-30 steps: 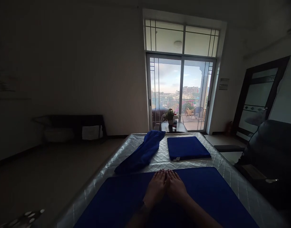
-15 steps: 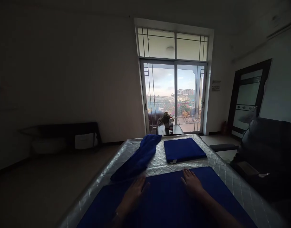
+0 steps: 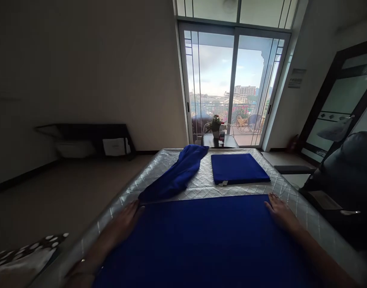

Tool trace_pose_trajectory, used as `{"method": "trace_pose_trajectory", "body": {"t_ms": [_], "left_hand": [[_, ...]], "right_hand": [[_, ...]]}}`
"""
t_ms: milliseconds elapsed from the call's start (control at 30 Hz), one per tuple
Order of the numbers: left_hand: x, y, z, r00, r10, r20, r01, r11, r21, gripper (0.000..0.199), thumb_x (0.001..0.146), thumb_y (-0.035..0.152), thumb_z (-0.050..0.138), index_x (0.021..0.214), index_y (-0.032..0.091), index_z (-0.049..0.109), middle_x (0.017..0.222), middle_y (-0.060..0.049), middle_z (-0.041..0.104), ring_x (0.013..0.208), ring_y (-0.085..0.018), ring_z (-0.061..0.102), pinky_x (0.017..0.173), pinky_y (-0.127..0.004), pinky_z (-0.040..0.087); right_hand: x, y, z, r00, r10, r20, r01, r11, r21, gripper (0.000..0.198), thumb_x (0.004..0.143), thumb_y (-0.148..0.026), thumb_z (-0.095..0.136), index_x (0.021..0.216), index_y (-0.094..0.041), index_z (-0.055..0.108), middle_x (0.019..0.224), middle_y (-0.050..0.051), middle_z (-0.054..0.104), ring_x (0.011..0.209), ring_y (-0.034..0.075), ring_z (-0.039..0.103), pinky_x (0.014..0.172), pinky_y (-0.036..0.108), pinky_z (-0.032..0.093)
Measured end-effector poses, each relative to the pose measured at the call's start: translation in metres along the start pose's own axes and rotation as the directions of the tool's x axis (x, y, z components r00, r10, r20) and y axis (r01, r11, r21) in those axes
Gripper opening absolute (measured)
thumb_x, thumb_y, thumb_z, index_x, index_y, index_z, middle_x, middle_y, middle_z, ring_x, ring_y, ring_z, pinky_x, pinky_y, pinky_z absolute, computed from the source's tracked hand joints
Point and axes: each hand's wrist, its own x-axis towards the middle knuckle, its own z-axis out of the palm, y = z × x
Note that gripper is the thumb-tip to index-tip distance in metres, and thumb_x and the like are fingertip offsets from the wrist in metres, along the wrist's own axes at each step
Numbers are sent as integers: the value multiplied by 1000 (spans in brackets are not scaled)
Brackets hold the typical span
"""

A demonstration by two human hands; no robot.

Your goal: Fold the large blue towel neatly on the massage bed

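A wide blue cloth (image 3: 201,236) lies flat and smooth across the near part of the silvery quilted table cover (image 3: 198,190). My left hand (image 3: 128,218) rests at its far left corner, slightly blurred, with the fingers stretched forward. At the far right corner lies my right hand (image 3: 281,210), flat, thumb apart from the fingers. Beyond the left hand is a loosely bunched blue cloth (image 3: 179,174), its near end close to my fingertips. To its right sits a neatly folded blue cloth (image 3: 239,169) with a small white tag on its near edge.
A dark chair (image 3: 348,172) stands to the right of the table. Past the far edge are a small table with a potted plant (image 3: 215,126) and a bottle (image 3: 221,134), before a sliding glass door. A polka-dot fabric item (image 3: 30,250) shows at lower left.
My hands have spread apart, from the middle of the flat cloth out to its two far corners. The view has tilted down. The bunched and folded cloths stay in place.
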Motion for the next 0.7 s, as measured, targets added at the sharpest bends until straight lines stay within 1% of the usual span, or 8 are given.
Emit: {"method": "trace_pose_trajectory", "body": {"t_ms": [67, 100, 200, 267, 367, 467, 567, 700], "left_hand": [[0, 1, -2, 996, -46, 72, 48, 999, -25, 84, 97, 65, 21, 153, 6, 43, 159, -18, 50, 150, -34, 41, 122, -54, 38], [0, 2, -3, 994, -59, 88, 62, 998, -32, 86, 96, 67, 19, 154, 8, 42, 160, -16, 48, 152, -33, 39, 124, -53, 37], [0, 3, -2, 994, -65, 84, 69, 997, -43, 85, 96, 68, 17, 156, 12, 40, 164, -12, 42, 154, -31, 34, 127, -50, 32], [-1, 2, 0, 995, -62, 76, 66, 997, -46, 80, 98, 64, 22, 156, 12, 39, 165, -12, 39, 155, -30, 33, 127, -51, 30], [-2, 0, 1, 996, -54, 65, 58, 997, -53, 75, 98, 60, 28, 155, 13, 41, 164, -13, 41, 154, -30, 34, 127, -54, 31], [-3, -4, 3, 997, -43, 64, 47, 997, -66, 75, 99, 60, 28, 155, 13, 41, 164, -14, 41, 154, -31, 34, 126, -55, 31], [-3, -7, 4, 998, -33, 45, 36, 997, -69, 74, 99, 60, 29, 153, 13, 44, 161, -16, 45, 153, -31, 37, 125, -56, 33], [-3, -7, 6, 998, -36, 59, 39, 998, -40, 78, 99, 60, 26, 155, 7, 37, 164, -18, 38, 155, -31, 32, 127, -56, 29]], "right_hand": [[2, 2, 3, 1000, 4, -4, -4, 1000, -9, 73, 101, -50, 14, 157, -9, 37, 170, 13, 25, 157, 23, 20, 128, 42, 20], [3, 3, 5, 1000, 2, -8, -2, 1000, -16, 74, 101, -50, 13, 157, -8, 36, 170, 13, 24, 157, 23, 20, 129, 43, 20], [3, 4, 7, 1000, -13, -15, 13, 999, -40, 75, 100, -49, 14, 157, -6, 36, 170, 14, 26, 158, 23, 19, 129, 43, 19], [3, 4, 7, 1000, -14, -11, 13, 999, -46, 75, 100, -49, 14, 157, -6, 36, 169, 14, 28, 158, 23, 19, 129, 42, 19], [3, 7, 6, 1000, 10, -12, -10, 999, -36, 75, 101, -49, 12, 158, -7, 34, 169, 13, 30, 157, 21, 20, 129, 41, 20], [3, 10, 7, 1000, 22, -21, -23, 999, -40, 74, 102, -47, 10, 159, -6, 31, 168, 14, 29, 157, 21, 20, 128, 41, 22], [3, 12, 7, 999, 32, -23, -33, 998, -57, 71, 103, -44, 11, 160, -6, 29, 169, 14, 27, 157, 21, 22, 128, 42, 23], [3, 11, 7, 998, 50, -22, -52, 996, -77, 68, 103, -40, 13, 160, -6, 28, 169, 14, 26, 157, 21, 21, 127, 41, 24]]}}
